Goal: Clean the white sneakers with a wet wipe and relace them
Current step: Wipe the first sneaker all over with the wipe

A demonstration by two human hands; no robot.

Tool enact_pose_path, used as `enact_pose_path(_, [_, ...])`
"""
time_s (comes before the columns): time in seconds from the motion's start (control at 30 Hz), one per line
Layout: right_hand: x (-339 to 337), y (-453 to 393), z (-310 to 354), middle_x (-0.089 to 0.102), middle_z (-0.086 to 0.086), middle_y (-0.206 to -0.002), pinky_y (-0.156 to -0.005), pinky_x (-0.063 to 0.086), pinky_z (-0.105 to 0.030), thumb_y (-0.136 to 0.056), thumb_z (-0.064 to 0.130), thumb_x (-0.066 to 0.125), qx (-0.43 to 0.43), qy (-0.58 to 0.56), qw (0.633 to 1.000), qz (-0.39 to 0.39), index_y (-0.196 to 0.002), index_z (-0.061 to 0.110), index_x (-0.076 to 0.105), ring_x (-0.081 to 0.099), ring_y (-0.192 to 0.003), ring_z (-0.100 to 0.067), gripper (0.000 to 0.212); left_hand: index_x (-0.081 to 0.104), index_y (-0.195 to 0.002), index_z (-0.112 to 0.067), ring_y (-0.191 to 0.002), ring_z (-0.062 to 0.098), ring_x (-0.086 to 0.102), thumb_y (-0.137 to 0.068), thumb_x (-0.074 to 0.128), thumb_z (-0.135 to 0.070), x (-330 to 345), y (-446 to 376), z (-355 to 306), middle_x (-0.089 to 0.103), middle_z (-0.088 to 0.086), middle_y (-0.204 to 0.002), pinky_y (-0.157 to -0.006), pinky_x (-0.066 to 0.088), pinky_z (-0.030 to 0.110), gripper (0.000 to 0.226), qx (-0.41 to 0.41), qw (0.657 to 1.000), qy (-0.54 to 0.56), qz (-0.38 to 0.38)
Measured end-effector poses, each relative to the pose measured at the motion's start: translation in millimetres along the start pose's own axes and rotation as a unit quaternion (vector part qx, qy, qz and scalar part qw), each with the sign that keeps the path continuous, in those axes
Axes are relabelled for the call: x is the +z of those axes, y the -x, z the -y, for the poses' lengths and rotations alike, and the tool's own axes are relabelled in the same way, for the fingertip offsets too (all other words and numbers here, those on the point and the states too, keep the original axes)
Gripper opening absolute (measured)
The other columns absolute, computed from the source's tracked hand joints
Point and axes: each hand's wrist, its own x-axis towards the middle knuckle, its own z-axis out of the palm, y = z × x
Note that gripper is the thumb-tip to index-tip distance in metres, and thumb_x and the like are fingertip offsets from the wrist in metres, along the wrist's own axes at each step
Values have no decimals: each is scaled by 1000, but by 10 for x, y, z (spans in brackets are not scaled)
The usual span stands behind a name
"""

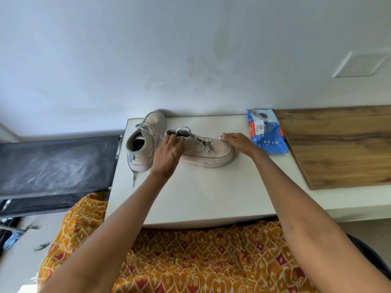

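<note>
Two off-white laced sneakers sit on a white table point(201, 193). The nearer sneaker point(211, 153) lies sideways with its toe pointing right. My left hand point(169, 151) grips its heel collar. My right hand point(239, 142) presses a small white wet wipe point(220, 137) against the toe end, its fingers curled over the wipe. The second sneaker point(143, 140) stands at the table's back left, toe toward the wall, with one lace end point(134, 179) trailing toward me.
A blue wet-wipe packet point(266, 132) lies at the table's back right corner. A wooden board point(342, 146) adjoins the table on the right. A dark surface point(57, 163) lies to the left. Orange patterned cloth point(190, 259) covers my lap below the table's front edge.
</note>
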Motion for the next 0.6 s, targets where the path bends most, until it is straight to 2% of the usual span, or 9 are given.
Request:
enact_pose_path(0.1, [-17, 102, -183, 58, -5, -129, -95, 35, -27, -98, 38, 42, 11, -53, 998, -42, -126, 12, 58, 49, -122, -20, 42, 63, -86, -9, -75, 27, 55, -70, 79, -8, -67, -45, -47, 54, 8, -79, -44, 42, 30, 22, 2, 999, -36, 8])
enact_pose_path(0.17, [3, 175, -299, 64, -5, -120, -93, 40, -27, -97, 31, 46, -5, -60, 995, -81, -120, 9, 63, 55, -116, -19, 35, 63, -82, -9, -74, 27, 56, -67, 80, -7, -93, -47, -83, 54, 8, -77, -43, 41, 29, 23, -2, 999, -43, 6])
enact_pose_path(0.23, [96, 269, -395, 68, -10, -110, -83, 43, -26, -96, 23, 51, -8, -60, 987, -150, -113, 4, 66, 61, -106, -22, 30, 63, -80, -9, -73, 27, 57, -66, 81, -6, -105, -52, -105, 54, 8, -77, -41, 40, 28, 22, -5, 999, -52, 9])
enact_pose_path(0.37, [507, 461, -486, 71, -14, -102, -71, 42, -20, -92, 24, 60, 18, -100, 941, -321, -107, 1, 69, 66, -94, -24, 29, 63, -77, -10, -74, 28, 58, -67, 80, -4, -91, -67, -124, 55, 8, -76, -40, 40, 28, 20, -7, 999, -52, 5])
enact_pose_path(0.43, [771, 520, -461, 72, -16, -97, -68, 42, -22, -91, 25, 60, 56, -118, 914, -385, -106, 2, 70, 66, -89, -28, 29, 63, -75, -10, -75, 28, 58, -68, 79, -4, -87, -62, -130, 55, 8, -76, -40, 40, 28, 18, -10, 999, -47, 4])
enact_pose_path(0.53, [1077, 587, -347, 73, -14, -90, -66, 42, -24, -90, 27, 61, 107, -143, 880, -440, -103, 9, 73, 65, -80, -27, 26, 62, -74, -9, -76, 30, 58, -67, 78, -3, -73, -61, -145, 55, 9, -76, -38, 40, 28, 18, -19, 999, -46, -1])
enact_pose_path(0.6, [1195, 621, -252, 74, -11, -85, -64, 40, -23, -89, 27, 61, 128, -135, 870, -457, -100, 15, 75, 66, -73, -24, 22, 62, -75, -8, -77, 31, 58, -67, 78, -2, -65, -57, -157, 55, 10, -76, -36, 40, 28, 19, -27, 999, -39, -4])
